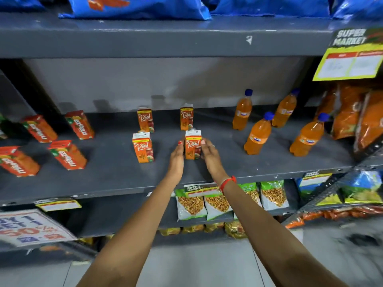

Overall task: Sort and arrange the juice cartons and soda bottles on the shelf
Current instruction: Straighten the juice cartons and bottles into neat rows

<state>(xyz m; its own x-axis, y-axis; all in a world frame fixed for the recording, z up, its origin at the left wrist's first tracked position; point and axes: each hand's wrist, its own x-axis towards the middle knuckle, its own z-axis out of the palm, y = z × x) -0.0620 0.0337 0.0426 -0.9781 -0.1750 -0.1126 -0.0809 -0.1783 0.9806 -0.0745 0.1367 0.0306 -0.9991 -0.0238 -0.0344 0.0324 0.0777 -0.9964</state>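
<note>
On the grey middle shelf [116, 179] several orange "Real" juice cartons stand upright in the centre. The front right carton [192, 145] is flanked by both hands: my left hand [176, 157] presses its left side and my right hand [209, 154] its right side, fingers flat against it. Another Real carton [143, 147] stands to its left, two more [145, 120] [186, 119] behind. Several red "Maaza" cartons [69, 155] [79, 125] stand on the left part. Several orange soda bottles with blue caps [258, 134] [242, 110] [306, 136] stand on the right.
Orange snack bags [352, 112] crowd the shelf's right end under a yellow "Super Market" sign [350, 59]. Blue bags [134, 7] lie on the shelf above. Snack packets [191, 204] fill the shelf below, with a promo sign [29, 226] at lower left.
</note>
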